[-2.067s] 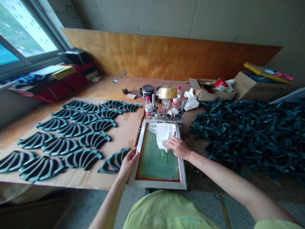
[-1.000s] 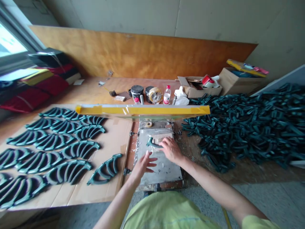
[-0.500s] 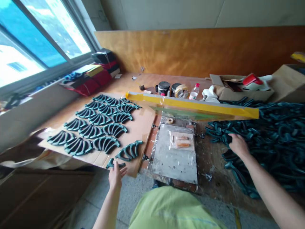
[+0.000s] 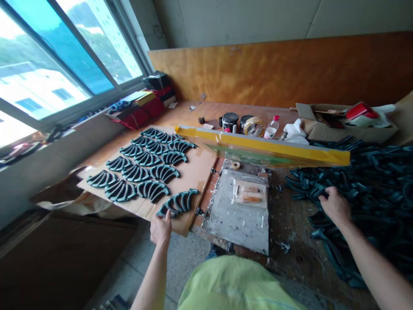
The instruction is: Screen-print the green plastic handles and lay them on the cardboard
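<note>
My left hand [image 4: 161,228] is at the near edge of the cardboard sheet [image 4: 190,181], closed at the end of a short row of curved dark green handle-like pieces [image 4: 182,201]. Its fingers hold the nearest piece, mostly hidden behind them. More of these pieces stand fanned in several rows [image 4: 135,172] on the cardboard. On the right, my right hand [image 4: 336,207] is closed on a dark piece [image 4: 323,194] at the left edge of a big loose pile of the same pieces [image 4: 371,181].
Between my hands lies a grey metal plate [image 4: 238,224] with a bagged orange-brown item [image 4: 251,194]. A yellow-taped bar [image 4: 264,144] crosses behind it. Farther back are black tubs [image 4: 230,121], a bottle [image 4: 271,128] and a cardboard box [image 4: 342,129].
My left hand has brought its piece up to the short row, fingers now curled in. My right hand stays at the pile with a dark piece. The view has turned slightly left.
</note>
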{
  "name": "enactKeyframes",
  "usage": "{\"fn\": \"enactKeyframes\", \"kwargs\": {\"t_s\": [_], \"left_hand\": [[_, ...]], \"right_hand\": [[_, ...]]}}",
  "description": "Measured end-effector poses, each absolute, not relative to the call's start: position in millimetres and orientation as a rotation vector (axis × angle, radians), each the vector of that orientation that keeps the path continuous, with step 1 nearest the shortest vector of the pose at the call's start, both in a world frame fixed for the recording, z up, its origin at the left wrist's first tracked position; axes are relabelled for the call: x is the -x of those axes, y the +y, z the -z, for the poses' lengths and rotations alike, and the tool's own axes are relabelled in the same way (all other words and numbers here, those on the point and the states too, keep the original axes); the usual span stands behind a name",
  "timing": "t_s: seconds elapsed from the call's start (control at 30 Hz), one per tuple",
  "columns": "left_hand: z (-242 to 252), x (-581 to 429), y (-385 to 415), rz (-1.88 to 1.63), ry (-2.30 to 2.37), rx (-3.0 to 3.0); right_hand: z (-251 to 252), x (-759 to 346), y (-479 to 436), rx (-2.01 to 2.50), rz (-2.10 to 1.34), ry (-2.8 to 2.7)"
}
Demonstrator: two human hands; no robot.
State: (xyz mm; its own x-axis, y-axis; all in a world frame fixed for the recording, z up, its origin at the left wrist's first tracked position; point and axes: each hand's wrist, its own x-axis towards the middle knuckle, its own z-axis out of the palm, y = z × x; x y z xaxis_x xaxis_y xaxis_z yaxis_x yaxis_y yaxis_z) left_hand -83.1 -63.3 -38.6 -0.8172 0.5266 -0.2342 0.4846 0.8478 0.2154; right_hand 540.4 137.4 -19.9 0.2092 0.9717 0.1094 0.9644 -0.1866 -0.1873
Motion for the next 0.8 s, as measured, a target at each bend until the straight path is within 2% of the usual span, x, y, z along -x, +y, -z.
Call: {"fn": "enactKeyframes", "kwargs": {"t_s": [0.17,0.37,0.5,0.67,0.8], "left_hand": [[48,24,-37,-0.382,2.871,-0.852],[58,10,2,-0.311,2.905,-0.675],[56,17,-4,-0.332,2.919,-0.709],[47,28,-20,-0.351,2.923,-0.896],[31,48,20,-0.395,2.93,-1.132]], "right_hand": [[1,-470,120,1.738,0.012,-1.848],[1,-368,99,1.181,-0.257,-2.077],[20,-335,95,1.047,-0.41,-2.188],[31,-327,98,1.002,-0.404,-2.329],[27,-322,101,1.015,-0.336,-2.37]]}}
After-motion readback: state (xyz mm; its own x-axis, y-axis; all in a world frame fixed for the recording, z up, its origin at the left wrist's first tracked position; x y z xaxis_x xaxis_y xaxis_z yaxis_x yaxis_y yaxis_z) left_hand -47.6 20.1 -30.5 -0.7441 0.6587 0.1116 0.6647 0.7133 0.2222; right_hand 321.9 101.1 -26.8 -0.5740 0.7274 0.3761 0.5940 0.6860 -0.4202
